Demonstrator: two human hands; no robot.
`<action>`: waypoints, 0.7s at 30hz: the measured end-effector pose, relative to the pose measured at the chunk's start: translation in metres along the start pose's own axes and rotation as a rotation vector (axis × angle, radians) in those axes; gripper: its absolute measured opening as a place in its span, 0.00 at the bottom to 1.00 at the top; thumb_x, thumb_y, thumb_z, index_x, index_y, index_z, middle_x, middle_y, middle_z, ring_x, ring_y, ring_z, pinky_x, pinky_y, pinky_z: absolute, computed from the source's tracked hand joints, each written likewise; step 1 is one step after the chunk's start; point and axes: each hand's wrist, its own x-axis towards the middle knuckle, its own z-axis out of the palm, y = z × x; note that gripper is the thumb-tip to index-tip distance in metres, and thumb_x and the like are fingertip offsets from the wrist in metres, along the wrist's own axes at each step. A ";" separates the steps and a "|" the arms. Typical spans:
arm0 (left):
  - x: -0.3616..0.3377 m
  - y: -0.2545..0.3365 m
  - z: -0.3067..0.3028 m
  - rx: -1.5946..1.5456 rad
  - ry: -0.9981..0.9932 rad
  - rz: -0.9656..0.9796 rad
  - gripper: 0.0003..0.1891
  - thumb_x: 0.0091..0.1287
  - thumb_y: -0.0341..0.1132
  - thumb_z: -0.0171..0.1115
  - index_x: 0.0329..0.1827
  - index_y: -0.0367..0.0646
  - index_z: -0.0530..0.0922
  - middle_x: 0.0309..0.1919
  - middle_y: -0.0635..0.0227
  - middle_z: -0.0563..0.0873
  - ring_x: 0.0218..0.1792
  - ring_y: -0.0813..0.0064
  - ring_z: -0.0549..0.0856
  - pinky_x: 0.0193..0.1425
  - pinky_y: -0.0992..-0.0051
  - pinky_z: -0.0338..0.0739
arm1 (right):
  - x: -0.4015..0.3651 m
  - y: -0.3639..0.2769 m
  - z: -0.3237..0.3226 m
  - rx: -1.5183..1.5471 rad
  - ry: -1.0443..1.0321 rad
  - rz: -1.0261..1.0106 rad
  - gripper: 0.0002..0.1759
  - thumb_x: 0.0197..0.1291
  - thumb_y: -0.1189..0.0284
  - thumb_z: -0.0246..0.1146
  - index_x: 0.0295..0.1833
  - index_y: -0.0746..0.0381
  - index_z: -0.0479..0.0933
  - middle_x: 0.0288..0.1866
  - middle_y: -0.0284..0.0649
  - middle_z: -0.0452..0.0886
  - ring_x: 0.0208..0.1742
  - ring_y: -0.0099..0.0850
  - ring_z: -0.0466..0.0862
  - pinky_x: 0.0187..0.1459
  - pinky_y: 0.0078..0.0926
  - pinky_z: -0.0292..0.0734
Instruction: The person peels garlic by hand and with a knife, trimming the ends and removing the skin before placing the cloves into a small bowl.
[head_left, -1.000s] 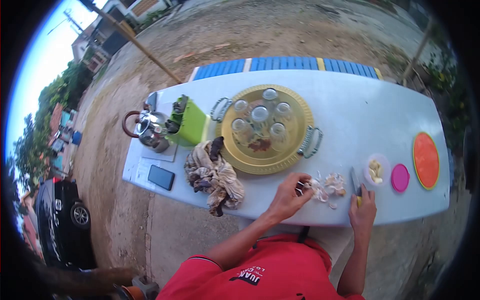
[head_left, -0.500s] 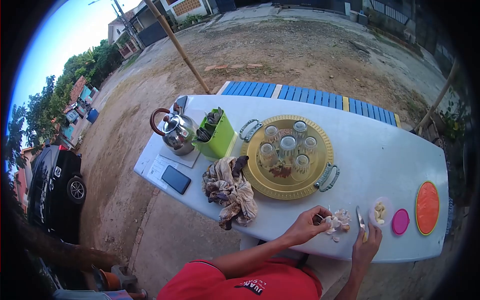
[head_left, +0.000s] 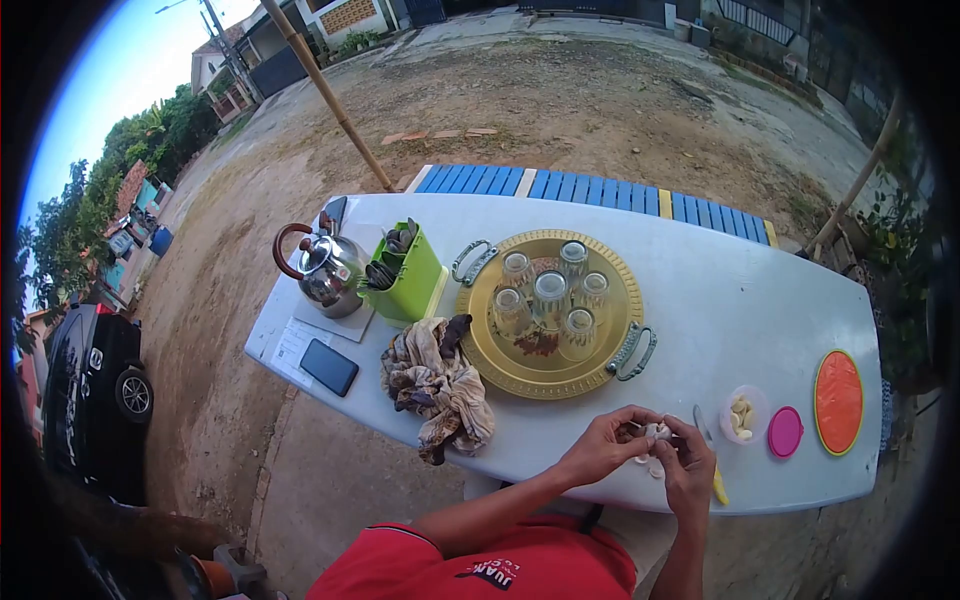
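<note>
Both hands meet above the near edge of the table. My left hand (head_left: 612,447) has its fingers closed around a whitish piece of garlic (head_left: 656,431). From the other side my right hand (head_left: 688,472) pinches the same piece, fingertips close to those of the left. Bits of garlic peel (head_left: 655,468) lie beneath the hands, partly covered by them. A knife (head_left: 720,487) with a yellow handle lies on the table just right of my right hand, its blade pointing away. Beyond it stands a small clear bowl (head_left: 764,412) with several peeled garlic cloves (head_left: 741,415).
On the white table (head_left: 740,290) are a gold tray (head_left: 480,375) with upturned glasses (head_left: 550,300), a crumpled cloth (head_left: 440,385), a phone (head_left: 329,367), a green cutlery holder (head_left: 415,285) and a kettle (head_left: 332,270). A pink lid (head_left: 786,431) and an orange lid (head_left: 839,402) lie at right.
My right hand has left the knife beside the bowl and moved left to the garlic at my left hand. The knife now lies on the table. The view has shifted slightly.
</note>
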 end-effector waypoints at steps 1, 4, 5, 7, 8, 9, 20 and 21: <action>0.000 -0.002 -0.001 0.003 -0.005 0.000 0.18 0.72 0.28 0.62 0.63 0.35 0.75 0.41 0.72 0.82 0.43 0.85 0.82 0.51 0.79 0.80 | 0.001 0.002 0.000 0.040 0.002 0.016 0.17 0.65 0.83 0.63 0.60 0.69 0.76 0.45 0.38 0.82 0.44 0.21 0.82 0.46 0.20 0.79; 0.002 -0.002 -0.001 -0.011 -0.009 0.002 0.18 0.73 0.28 0.61 0.64 0.35 0.74 0.45 0.69 0.84 0.46 0.83 0.83 0.54 0.78 0.80 | 0.002 0.006 -0.002 0.096 0.005 0.023 0.17 0.64 0.85 0.63 0.59 0.69 0.76 0.45 0.39 0.82 0.43 0.22 0.83 0.47 0.20 0.80; 0.002 -0.002 0.000 -0.027 -0.009 0.002 0.18 0.73 0.28 0.61 0.64 0.34 0.74 0.48 0.68 0.84 0.48 0.83 0.83 0.56 0.77 0.79 | 0.002 0.007 -0.003 0.112 0.008 0.016 0.17 0.64 0.85 0.63 0.58 0.69 0.76 0.45 0.39 0.83 0.43 0.23 0.83 0.47 0.21 0.81; 0.002 -0.004 0.000 -0.046 -0.004 -0.009 0.19 0.73 0.28 0.61 0.65 0.34 0.74 0.50 0.67 0.84 0.50 0.82 0.83 0.58 0.77 0.79 | 0.003 0.008 -0.001 0.147 0.018 -0.008 0.17 0.64 0.85 0.62 0.58 0.69 0.76 0.45 0.40 0.83 0.44 0.24 0.84 0.48 0.22 0.82; 0.002 -0.005 -0.001 -0.065 0.005 -0.024 0.19 0.73 0.28 0.61 0.65 0.34 0.74 0.53 0.66 0.84 0.51 0.81 0.82 0.59 0.76 0.78 | 0.002 0.007 0.000 0.185 0.027 -0.028 0.16 0.64 0.85 0.62 0.58 0.69 0.76 0.46 0.41 0.83 0.44 0.25 0.84 0.48 0.22 0.82; 0.001 -0.003 -0.001 -0.069 -0.003 -0.030 0.19 0.73 0.28 0.61 0.65 0.34 0.74 0.53 0.66 0.84 0.51 0.81 0.82 0.59 0.76 0.78 | 0.002 0.005 0.001 0.181 0.035 -0.025 0.16 0.64 0.85 0.62 0.58 0.69 0.76 0.46 0.41 0.83 0.44 0.25 0.84 0.48 0.22 0.82; 0.001 0.005 0.015 -0.109 0.165 0.073 0.15 0.70 0.23 0.61 0.59 0.33 0.77 0.49 0.63 0.83 0.50 0.77 0.83 0.58 0.75 0.78 | 0.002 -0.006 -0.007 0.071 0.056 -0.122 0.20 0.61 0.81 0.68 0.59 0.68 0.78 0.53 0.41 0.80 0.49 0.28 0.86 0.51 0.24 0.83; 0.001 0.007 0.017 -0.116 0.179 0.085 0.15 0.70 0.23 0.61 0.59 0.33 0.77 0.50 0.62 0.83 0.51 0.77 0.83 0.58 0.75 0.78 | 0.001 -0.007 -0.008 0.064 0.070 -0.119 0.20 0.61 0.81 0.68 0.59 0.68 0.78 0.53 0.41 0.80 0.49 0.28 0.86 0.51 0.24 0.83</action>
